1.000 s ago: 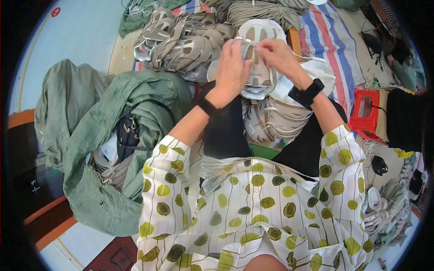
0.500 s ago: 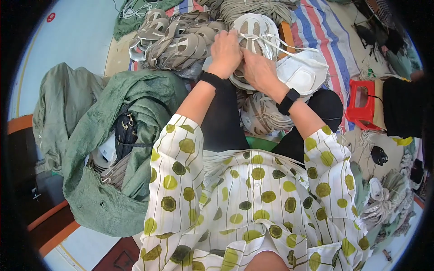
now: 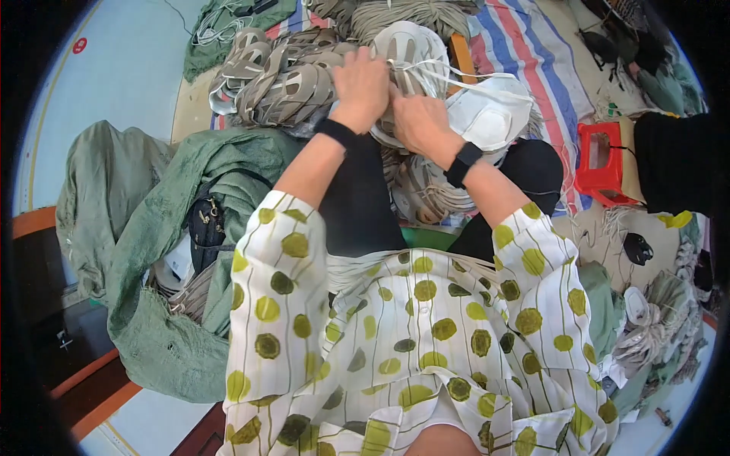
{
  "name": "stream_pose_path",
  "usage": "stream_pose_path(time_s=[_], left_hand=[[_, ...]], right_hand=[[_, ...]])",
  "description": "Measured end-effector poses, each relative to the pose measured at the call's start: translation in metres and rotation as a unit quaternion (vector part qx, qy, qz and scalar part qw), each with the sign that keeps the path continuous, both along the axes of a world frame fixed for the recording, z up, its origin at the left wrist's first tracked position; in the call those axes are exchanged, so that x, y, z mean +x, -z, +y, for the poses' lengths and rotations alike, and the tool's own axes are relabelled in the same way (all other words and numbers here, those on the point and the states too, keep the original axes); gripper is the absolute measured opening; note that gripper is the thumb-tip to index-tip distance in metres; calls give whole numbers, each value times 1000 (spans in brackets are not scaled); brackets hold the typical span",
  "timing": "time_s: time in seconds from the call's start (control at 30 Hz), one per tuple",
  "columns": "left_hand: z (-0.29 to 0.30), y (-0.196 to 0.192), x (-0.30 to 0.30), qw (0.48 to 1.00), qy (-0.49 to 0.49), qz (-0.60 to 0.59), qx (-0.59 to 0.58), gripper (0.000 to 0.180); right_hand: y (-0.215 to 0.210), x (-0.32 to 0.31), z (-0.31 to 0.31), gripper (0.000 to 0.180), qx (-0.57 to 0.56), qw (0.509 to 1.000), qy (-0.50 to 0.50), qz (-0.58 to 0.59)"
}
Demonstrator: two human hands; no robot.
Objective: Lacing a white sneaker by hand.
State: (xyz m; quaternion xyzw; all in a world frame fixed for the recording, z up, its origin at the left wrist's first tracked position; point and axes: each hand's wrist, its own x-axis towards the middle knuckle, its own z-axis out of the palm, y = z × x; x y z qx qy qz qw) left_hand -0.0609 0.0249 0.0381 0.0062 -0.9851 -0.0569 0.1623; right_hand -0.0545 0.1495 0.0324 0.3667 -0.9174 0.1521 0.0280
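Observation:
A grey-beige and white shoe upper (image 3: 411, 47) stands over my knees at the top middle. My left hand (image 3: 361, 90) is closed on its left side, fingertips beside a white shoelace (image 3: 464, 74) that trails off to the right. My right hand (image 3: 422, 128) is closed on its near edge, with thumb and forefinger pinched together; what lies between these fingertips is partly hidden. Right of the upper lies a white, cup-shaped piece (image 3: 487, 118), crossed by the lace. More grey-beige uppers (image 3: 430, 194) are bunched between my legs, below my right wrist.
Several similar uppers (image 3: 293, 87) are piled at the far left, beside a bundle of beige cords (image 3: 407, 17). A green sack (image 3: 160, 319) with a black bag (image 3: 205, 228) stands at my left. On the right are a striped sheet (image 3: 525, 45) and a red stool (image 3: 597, 159).
The whole view has shifted slightly, so the scene sits further left. Both hands stay at the same shoe upper, with only small finger movements.

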Motion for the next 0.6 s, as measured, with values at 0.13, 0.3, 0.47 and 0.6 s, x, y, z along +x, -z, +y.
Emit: stream_pose_path(time_s=[0.13, 0.3, 0.47, 0.6], left_hand=[[-3, -6, 3, 998, -42, 25, 36, 16], [-16, -4, 5, 999, 32, 37, 8, 11], [-25, -14, -2, 995, 73, -25, 57, 22], [-11, -10, -4, 991, 66, -5, 118, 15]], right_hand=[[-2, -4, -10, 23, 59, 998, 18, 4], [4, -6, -6, 35, -21, 999, 41, -23], [17, -23, -10, 21, -207, 959, 96, -169], [18, -48, -20, 23, -155, 981, 110, -29]])
